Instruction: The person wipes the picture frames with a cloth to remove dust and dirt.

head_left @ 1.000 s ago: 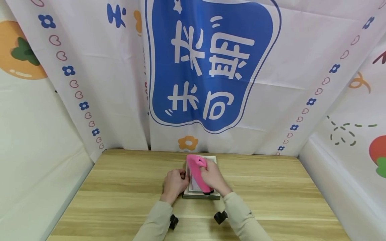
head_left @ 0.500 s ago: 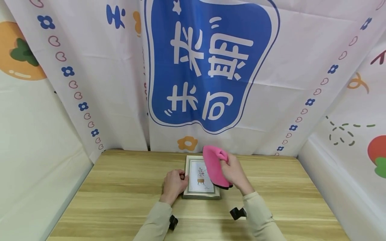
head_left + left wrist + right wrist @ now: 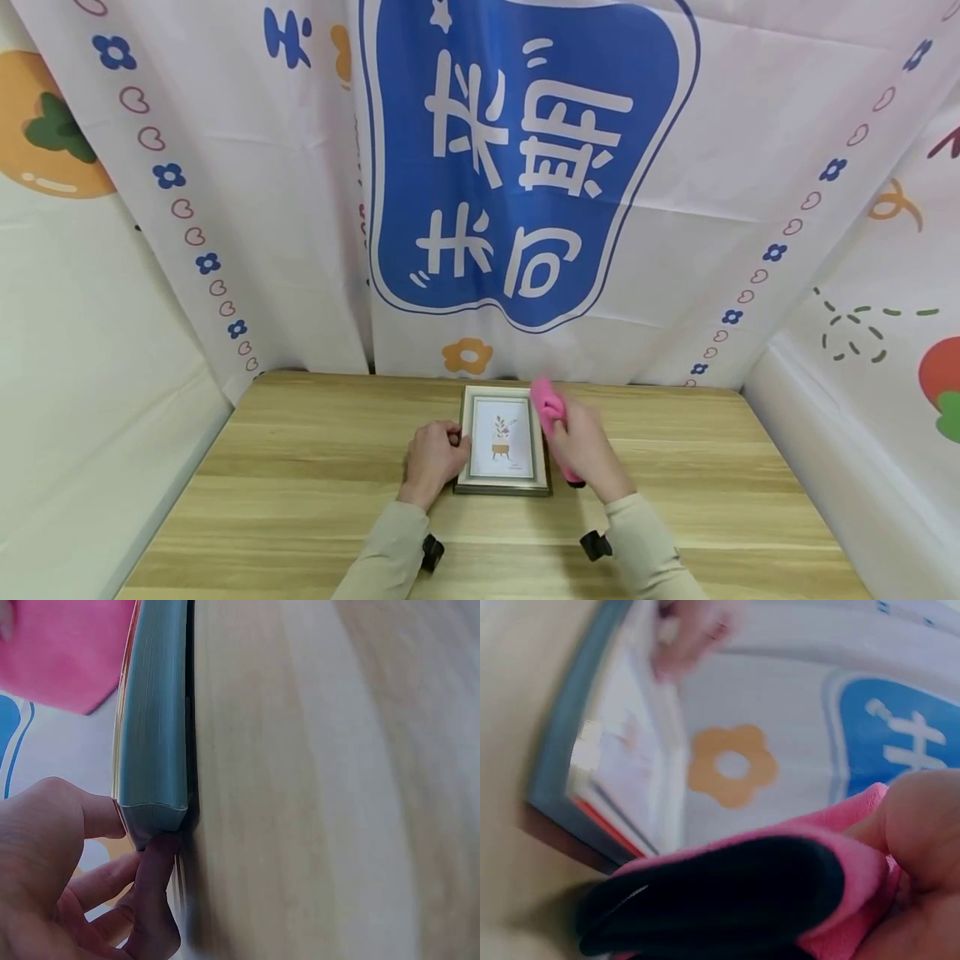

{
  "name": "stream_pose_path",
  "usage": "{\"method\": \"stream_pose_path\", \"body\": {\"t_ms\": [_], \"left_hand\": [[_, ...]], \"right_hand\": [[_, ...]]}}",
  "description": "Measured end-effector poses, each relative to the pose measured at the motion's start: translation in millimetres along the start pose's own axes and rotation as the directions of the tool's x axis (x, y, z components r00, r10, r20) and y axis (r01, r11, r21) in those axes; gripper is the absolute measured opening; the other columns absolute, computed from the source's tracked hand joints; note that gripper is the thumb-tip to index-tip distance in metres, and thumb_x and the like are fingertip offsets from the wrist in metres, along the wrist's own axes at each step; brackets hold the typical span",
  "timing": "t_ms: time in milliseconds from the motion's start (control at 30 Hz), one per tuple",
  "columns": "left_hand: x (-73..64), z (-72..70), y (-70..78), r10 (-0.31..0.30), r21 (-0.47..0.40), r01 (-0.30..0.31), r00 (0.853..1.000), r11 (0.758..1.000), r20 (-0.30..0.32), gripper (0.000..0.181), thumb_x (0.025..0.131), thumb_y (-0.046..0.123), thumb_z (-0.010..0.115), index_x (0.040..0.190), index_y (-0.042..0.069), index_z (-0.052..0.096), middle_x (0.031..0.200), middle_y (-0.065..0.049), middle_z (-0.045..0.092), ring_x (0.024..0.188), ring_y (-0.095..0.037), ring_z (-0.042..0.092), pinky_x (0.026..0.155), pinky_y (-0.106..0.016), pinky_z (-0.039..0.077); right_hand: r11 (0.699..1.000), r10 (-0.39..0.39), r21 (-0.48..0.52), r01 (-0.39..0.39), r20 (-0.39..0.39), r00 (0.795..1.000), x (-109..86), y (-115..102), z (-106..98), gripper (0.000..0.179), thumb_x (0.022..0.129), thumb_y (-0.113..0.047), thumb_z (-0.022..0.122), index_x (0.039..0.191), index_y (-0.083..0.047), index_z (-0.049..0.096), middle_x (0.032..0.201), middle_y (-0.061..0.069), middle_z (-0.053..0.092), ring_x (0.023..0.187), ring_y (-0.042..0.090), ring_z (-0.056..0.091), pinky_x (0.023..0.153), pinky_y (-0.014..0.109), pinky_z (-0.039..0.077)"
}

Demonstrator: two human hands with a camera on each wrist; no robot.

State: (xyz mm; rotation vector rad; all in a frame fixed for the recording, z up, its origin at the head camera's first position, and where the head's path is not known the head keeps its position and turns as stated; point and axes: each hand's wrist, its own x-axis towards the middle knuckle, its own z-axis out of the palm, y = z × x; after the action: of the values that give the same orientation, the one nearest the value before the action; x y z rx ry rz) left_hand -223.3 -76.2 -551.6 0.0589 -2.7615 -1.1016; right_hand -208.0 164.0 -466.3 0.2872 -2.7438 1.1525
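Note:
A picture frame with a pale rim lies at the back middle of the table, showing a print of a plant in a pot on legs. My left hand holds its left edge; in the left wrist view, fingers sit on both sides of the frame's border. Along the frame's right edge, my right hand grips a folded pink cloth with black edging. The cloth hangs against that edge, and the hand looks blurred in the head view.
The wood-grain table runs back to a white printed curtain close behind the frame. White fabric walls stand on both sides. A black wrist camera hangs under the right sleeve.
My right hand has moved the pink cloth rightward off the frame's face to its right edge, uncovering the print. The left hand has stayed at the left edge.

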Motion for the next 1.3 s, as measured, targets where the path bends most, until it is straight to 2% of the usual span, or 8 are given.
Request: {"method": "stream_pose_path", "body": {"t_ms": [100, 233, 400, 567, 633, 767, 967, 1300], "left_hand": [[-0.2, 0.2, 0.3, 0.000, 0.000, 0.000, 1.000, 1.000, -0.006, 0.014, 0.092, 0.021, 0.078, 0.097, 0.010, 0.082, 0.084, 0.001, 0.075, 0.083, -0.020, 0.072, 0.080, -0.047, 0.059], [0.4, 0.6, -0.9, 0.006, -0.005, -0.006, 1.000, 1.000, -0.012, 0.013, 0.091, 0.022, 0.078, 0.096, 0.010, 0.082, 0.083, 0.002, 0.075, 0.082, -0.019, 0.072, 0.079, -0.046, 0.059], [1.2, 1.8, -1.7, -0.002, -0.019, 0.002, 1.000, 1.000, -0.010, 0.012, 0.090, 0.022, 0.078, 0.094, 0.012, 0.082, 0.082, 0.003, 0.074, 0.081, -0.017, 0.071, 0.078, -0.045, 0.059], [2.7, 1.4, -0.6, -0.017, -0.030, 0.017, 1.000, 0.999, -0.012, 0.011, 0.089, 0.022, 0.080, 0.094, 0.013, 0.083, 0.080, 0.005, 0.074, 0.079, -0.015, 0.070, 0.076, -0.043, 0.058], [3.6, 1.1, -0.7, -0.019, -0.030, 0.018, 1.000, 0.999, -0.014, 0.011, 0.089, 0.022, 0.080, 0.095, 0.013, 0.083, 0.080, 0.005, 0.074, 0.078, -0.014, 0.070, 0.076, -0.043, 0.058], [4.8, 0.2, -1.1, -0.028, -0.029, 0.028, 1.000, 0.999, -0.003, 0.008, 0.090, 0.022, 0.080, 0.092, 0.014, 0.082, 0.078, 0.006, 0.072, 0.075, -0.012, 0.067, 0.075, -0.042, 0.058], [5.4, -0.4, 1.3, -0.020, -0.032, 0.020, 1.000, 0.999, -0.003, 0.007, 0.089, 0.020, 0.081, 0.091, 0.014, 0.083, 0.076, 0.006, 0.072, 0.071, -0.011, 0.065, 0.073, -0.042, 0.057], [1.8, -2.4, 2.7, -0.030, -0.031, 0.030, 1.000, 0.999, 0.002, 0.012, 0.089, 0.018, 0.079, 0.097, 0.012, 0.084, 0.081, 0.003, 0.076, 0.078, -0.015, 0.071, 0.075, -0.044, 0.058]], "right_hand": [[0.999, -0.024, -0.028, 0.026, 0.058, 0.998, -6.9, 1.7, 19.2, 0.048, 0.093, 0.010, 0.058, 0.141, 0.011, 0.058, 0.093, 0.017, 0.065, 0.069, 0.017, 0.059, 0.061, 0.028, 0.054], [0.999, -0.013, -0.031, 0.017, 0.125, 0.992, -14.7, 2.1, 40.8, 0.037, 0.094, 0.010, 0.057, 0.131, 0.010, 0.061, 0.084, 0.010, 0.059, 0.062, 0.012, 0.054, 0.059, 0.026, 0.050], [0.998, -0.048, -0.036, 0.051, 0.065, 0.997, -18.0, 9.6, 66.6, 0.015, 0.091, 0.007, 0.056, 0.105, 0.003, 0.062, 0.070, 0.001, 0.049, 0.057, 0.011, 0.047, 0.050, 0.028, 0.044], [0.991, -0.125, -0.052, 0.123, -0.027, 0.992, -13.5, 36.0, 98.5, 0.016, 0.087, 0.003, 0.058, 0.101, -0.002, 0.062, 0.066, -0.002, 0.049, 0.055, 0.010, 0.045, 0.046, 0.031, 0.039], [0.993, -0.117, -0.039, 0.115, -0.045, 0.992, -12.7, 36.1, 102.0, 0.016, 0.086, 0.004, 0.058, 0.099, -0.003, 0.061, 0.067, 0.000, 0.050, 0.056, 0.011, 0.045, 0.046, 0.031, 0.039], [0.994, -0.108, -0.026, 0.107, -0.052, 0.993, -17.9, 13.3, 91.3, 0.015, 0.085, 0.005, 0.057, 0.098, -0.001, 0.061, 0.068, 0.004, 0.054, 0.057, 0.015, 0.049, 0.046, 0.032, 0.041], [0.996, -0.055, -0.077, 0.052, -0.041, 0.998, -21.4, -6.5, 88.9, 0.015, 0.086, 0.007, 0.062, 0.099, -0.002, 0.062, 0.074, 0.009, 0.061, 0.064, 0.020, 0.057, 0.053, 0.037, 0.047], [0.998, -0.049, -0.048, 0.047, -0.036, 0.998, -22.5, -17.9, 101.6, 0.012, 0.087, 0.004, 0.062, 0.095, -0.005, 0.060, 0.074, 0.007, 0.060, 0.063, 0.020, 0.058, 0.054, 0.037, 0.047]]}}
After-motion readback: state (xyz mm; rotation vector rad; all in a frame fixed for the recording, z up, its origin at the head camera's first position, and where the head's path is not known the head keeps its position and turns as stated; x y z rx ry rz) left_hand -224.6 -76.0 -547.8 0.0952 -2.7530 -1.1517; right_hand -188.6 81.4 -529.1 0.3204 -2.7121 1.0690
